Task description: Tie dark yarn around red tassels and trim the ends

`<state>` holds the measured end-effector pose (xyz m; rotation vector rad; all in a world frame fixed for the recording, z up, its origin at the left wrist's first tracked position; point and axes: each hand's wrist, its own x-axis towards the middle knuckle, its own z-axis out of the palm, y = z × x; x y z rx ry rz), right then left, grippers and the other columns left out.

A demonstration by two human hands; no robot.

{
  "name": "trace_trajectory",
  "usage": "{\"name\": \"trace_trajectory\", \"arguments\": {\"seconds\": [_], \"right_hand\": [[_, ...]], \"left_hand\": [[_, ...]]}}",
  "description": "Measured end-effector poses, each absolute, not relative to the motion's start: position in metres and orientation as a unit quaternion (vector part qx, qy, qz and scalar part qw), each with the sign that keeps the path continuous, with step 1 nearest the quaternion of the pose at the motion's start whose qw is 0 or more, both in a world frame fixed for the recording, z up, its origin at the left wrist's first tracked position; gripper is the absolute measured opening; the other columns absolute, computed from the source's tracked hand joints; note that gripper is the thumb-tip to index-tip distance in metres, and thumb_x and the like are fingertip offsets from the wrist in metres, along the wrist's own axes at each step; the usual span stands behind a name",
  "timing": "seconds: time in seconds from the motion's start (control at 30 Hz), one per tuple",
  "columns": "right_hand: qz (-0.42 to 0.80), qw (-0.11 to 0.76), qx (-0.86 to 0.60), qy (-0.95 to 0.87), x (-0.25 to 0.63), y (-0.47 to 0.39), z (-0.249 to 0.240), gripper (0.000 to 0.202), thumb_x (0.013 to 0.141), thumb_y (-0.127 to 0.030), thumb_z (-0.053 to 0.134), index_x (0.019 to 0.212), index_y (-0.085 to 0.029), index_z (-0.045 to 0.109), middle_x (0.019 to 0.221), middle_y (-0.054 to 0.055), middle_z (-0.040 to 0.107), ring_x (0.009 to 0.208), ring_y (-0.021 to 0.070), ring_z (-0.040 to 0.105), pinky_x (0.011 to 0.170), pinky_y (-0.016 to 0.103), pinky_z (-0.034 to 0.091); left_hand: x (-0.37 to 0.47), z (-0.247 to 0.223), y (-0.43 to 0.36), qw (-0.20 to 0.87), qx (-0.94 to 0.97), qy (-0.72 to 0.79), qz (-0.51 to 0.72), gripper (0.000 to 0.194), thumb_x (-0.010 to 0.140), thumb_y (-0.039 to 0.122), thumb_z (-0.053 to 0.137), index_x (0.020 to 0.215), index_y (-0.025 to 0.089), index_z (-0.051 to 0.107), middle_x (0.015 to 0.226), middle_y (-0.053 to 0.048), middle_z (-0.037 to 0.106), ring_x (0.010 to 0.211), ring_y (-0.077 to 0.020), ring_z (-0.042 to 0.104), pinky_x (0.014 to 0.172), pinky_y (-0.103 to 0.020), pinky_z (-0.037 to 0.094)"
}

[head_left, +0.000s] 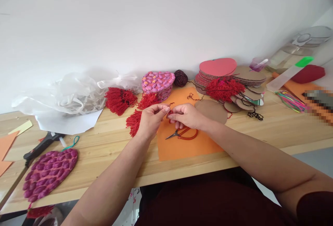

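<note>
Close together above an orange sheet [179, 151], my left hand [151, 121] and my right hand [187, 115] each pinch thin yarn [171, 104]. A short dark end sticks up between the fingertips, and a bit of red shows below; the rest is hidden by my fingers. Small scissors with red-orange handles [187, 136] lie on the sheet just under my right hand. Red yarn tassels lie left of my hands: one bunch [119, 100] farther off, one tassel [134, 122] partly behind my left hand.
Behind stand pink-purple decorated hearts [158, 83], a dark yarn ball [180, 78] and stacked heart-shaped cardboard [218, 67] with red yarn [225, 89]. At left are a plastic bag [70, 96], a glue gun [40, 148] and a purple heart [50, 170]. Colourful cords [290, 101] lie right.
</note>
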<state>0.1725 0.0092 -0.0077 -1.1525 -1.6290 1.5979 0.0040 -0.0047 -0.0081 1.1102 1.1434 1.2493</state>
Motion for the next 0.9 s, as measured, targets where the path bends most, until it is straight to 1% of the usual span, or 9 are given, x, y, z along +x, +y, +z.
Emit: {"name": "trace_trajectory", "arguments": {"seconds": [0.1,0.2,0.33,0.43,0.53,0.63,0.7,0.8,0.9], "right_hand": [[0.567,0.289,-0.440,-0.634,0.174,0.009,-0.007,0.023,0.088,-0.032,0.068,0.072,-0.016,0.066,0.064,0.002,0.068,0.049,0.0093,0.063,0.044,0.018,0.049],[0.556,0.291,-0.435,-0.646,0.174,0.008,-0.008,0.022,0.090,-0.033,0.065,0.076,-0.017,0.068,0.063,0.002,0.068,0.050,0.0096,0.062,0.046,0.019,0.048],[0.540,0.289,-0.423,-0.668,0.174,0.007,-0.008,0.025,0.093,-0.035,0.059,0.079,-0.017,0.069,0.076,0.004,0.073,0.053,0.0104,0.063,0.050,0.022,0.048],[0.435,0.270,-0.440,-0.737,0.181,0.006,0.000,0.016,0.092,-0.030,0.060,0.085,-0.017,0.069,0.082,0.003,0.074,0.065,0.0134,0.067,0.061,0.025,0.048],[0.296,0.216,-0.468,-0.804,0.193,0.003,0.017,0.013,0.087,-0.027,0.066,0.097,-0.019,0.066,0.085,0.002,0.074,0.074,0.0149,0.065,0.066,0.026,0.043],[0.251,0.070,-0.451,-0.854,0.204,0.000,0.035,0.013,0.083,-0.029,0.071,0.088,-0.019,0.065,0.083,0.002,0.072,0.071,0.0160,0.062,0.061,0.027,0.037],[0.237,-0.002,-0.422,-0.875,0.208,-0.002,0.042,0.013,0.079,-0.027,0.073,0.087,-0.019,0.066,0.089,0.005,0.071,0.079,0.0192,0.063,0.065,0.028,0.038],[0.226,-0.028,-0.390,-0.892,0.208,-0.004,0.041,0.015,0.076,-0.019,0.072,0.090,-0.019,0.068,0.100,0.008,0.071,0.096,0.0244,0.063,0.077,0.031,0.041],[0.225,-0.019,-0.377,-0.898,0.208,-0.005,0.032,0.010,0.079,-0.014,0.066,0.087,-0.019,0.069,0.098,0.008,0.071,0.098,0.0259,0.062,0.079,0.032,0.042]], "left_hand": [[0.005,-0.007,-0.004,0.545,0.441,0.456,0.548,0.030,0.060,0.036,0.090,0.072,0.014,0.073,0.097,-0.006,0.071,0.068,-0.0080,0.060,0.053,-0.018,0.044],[0.009,-0.005,-0.005,0.602,0.387,0.413,0.563,0.031,0.056,0.033,0.091,0.070,0.014,0.071,0.096,-0.005,0.070,0.076,-0.0109,0.066,0.064,-0.021,0.054],[0.011,-0.002,-0.007,0.650,0.351,0.382,0.555,0.031,0.055,0.030,0.092,0.070,0.014,0.070,0.091,-0.004,0.072,0.076,-0.0112,0.069,0.074,-0.024,0.058],[0.008,-0.002,-0.004,0.650,0.332,0.387,0.563,0.030,0.055,0.028,0.092,0.069,0.013,0.071,0.085,-0.005,0.073,0.078,-0.0137,0.071,0.076,-0.025,0.059],[0.003,-0.003,0.000,0.634,0.306,0.399,0.588,0.030,0.054,0.025,0.092,0.070,0.012,0.070,0.079,-0.005,0.072,0.082,-0.0171,0.073,0.077,-0.026,0.059],[-0.002,-0.003,0.005,0.619,0.287,0.408,0.607,0.029,0.054,0.023,0.092,0.070,0.011,0.070,0.077,-0.005,0.071,0.082,-0.0186,0.074,0.076,-0.027,0.060],[-0.004,-0.003,0.007,0.613,0.280,0.410,0.615,0.029,0.054,0.022,0.092,0.071,0.010,0.070,0.077,-0.005,0.071,0.082,-0.0191,0.074,0.075,-0.027,0.060],[-0.005,-0.004,0.009,0.609,0.273,0.409,0.622,0.029,0.054,0.021,0.092,0.072,0.010,0.071,0.079,-0.005,0.072,0.082,-0.0191,0.074,0.074,-0.026,0.060],[-0.006,-0.005,0.010,0.608,0.274,0.409,0.623,0.028,0.057,0.021,0.092,0.072,0.010,0.071,0.079,-0.005,0.072,0.082,-0.0179,0.074,0.074,-0.026,0.060]]}}
